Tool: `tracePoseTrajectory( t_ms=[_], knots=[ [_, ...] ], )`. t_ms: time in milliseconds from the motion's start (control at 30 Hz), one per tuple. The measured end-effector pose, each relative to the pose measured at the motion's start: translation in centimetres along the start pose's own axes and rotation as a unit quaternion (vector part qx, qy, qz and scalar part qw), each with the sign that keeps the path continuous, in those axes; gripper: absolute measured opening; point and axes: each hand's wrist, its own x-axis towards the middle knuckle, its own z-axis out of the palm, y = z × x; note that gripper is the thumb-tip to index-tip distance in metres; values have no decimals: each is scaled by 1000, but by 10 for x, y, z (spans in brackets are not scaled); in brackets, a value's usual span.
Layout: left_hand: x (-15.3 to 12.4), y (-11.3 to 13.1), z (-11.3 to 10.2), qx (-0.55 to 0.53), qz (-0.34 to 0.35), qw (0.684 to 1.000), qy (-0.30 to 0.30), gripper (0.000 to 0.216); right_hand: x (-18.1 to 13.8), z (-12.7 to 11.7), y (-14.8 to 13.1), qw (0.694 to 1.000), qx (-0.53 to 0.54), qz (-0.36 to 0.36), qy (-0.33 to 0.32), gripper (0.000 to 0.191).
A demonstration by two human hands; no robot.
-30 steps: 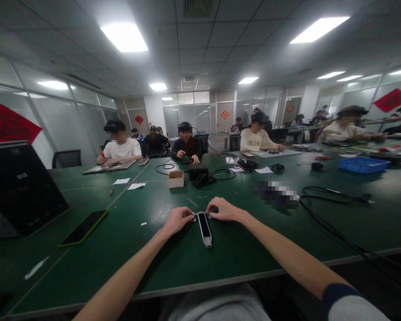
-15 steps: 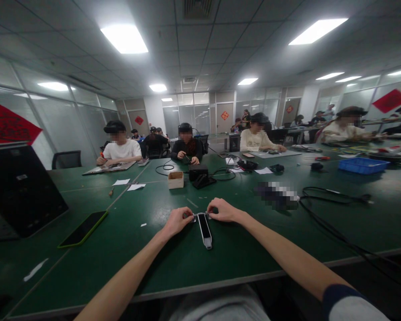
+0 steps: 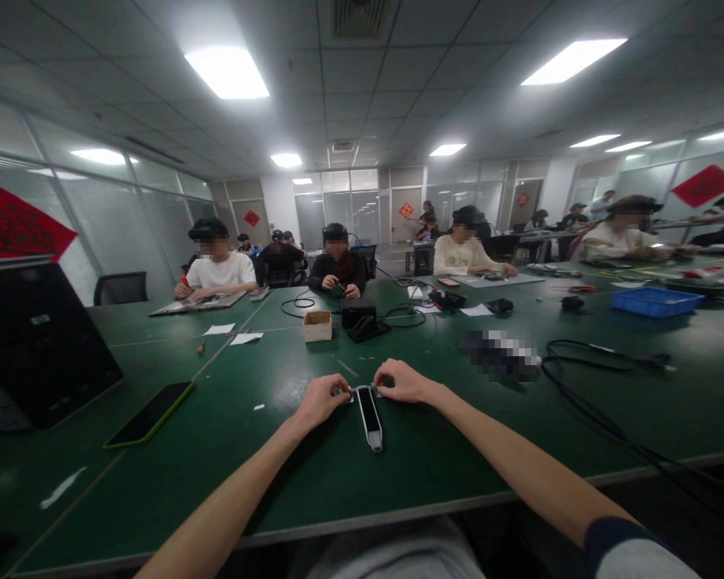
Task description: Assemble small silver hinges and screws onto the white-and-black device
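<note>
A slim black device with a grey rim [image 3: 370, 416] lies lengthwise on the green table [image 3: 314, 474] in front of me. My left hand [image 3: 321, 398] is closed in a pinch at the left side of its far end. My right hand [image 3: 400, 379] pinches the right side of that same end. Small metal bits show between the fingertips, too small to name. Both forearms reach forward from the table's near edge.
A phone in a green case [image 3: 150, 412] lies to the left beside a tilted black panel [image 3: 36, 346]. Farther back stand a small cardboard box [image 3: 317, 325] and a black device with cables [image 3: 362, 318]. Black cables [image 3: 603, 418] run along the right. A blue tray [image 3: 655, 299] and several seated people are beyond.
</note>
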Motion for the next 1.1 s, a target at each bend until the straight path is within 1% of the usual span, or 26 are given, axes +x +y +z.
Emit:
tracePoseTrajectory(
  t_ms=[133, 233, 500, 600, 667, 767, 933, 1033, 1100],
  knots=[
    [0, 1, 0, -4, -11, 1000, 1, 15, 0, 0, 0, 1000, 2, 4, -6, 15],
    [0, 1, 0, -15, -5, 1000, 10, 13, 1, 2, 1, 1000, -5, -4, 0, 14],
    [0, 3, 2, -18, 8, 1000, 16, 11, 2, 3, 5, 1000, -2, 9, -9, 17],
    [0, 2, 3, -16, 10, 999, 28, 17, 2, 4, 5, 1000, 6, 19, 3, 18],
    [0, 2, 4, -6, -2, 1000, 26, 21, 2, 5, 5, 1000, 8, 19, 14, 16],
    [0, 3, 4, 2, -14, 1000, 18, 18, 3, 7, 6, 1000, -4, 8, 17, 14],
    [0, 4, 3, -25, 5, 999, 34, 20, 3, 5, 5, 1000, -18, 18, 7, 17],
    [0, 4, 4, -21, 11, 998, 51, 21, 2, 2, 2, 1000, -12, 18, 8, 16],
    [0, 3, 5, -15, 11, 999, 51, 24, 1, 1, -1, 1000, -7, 15, 10, 15]
  ],
)
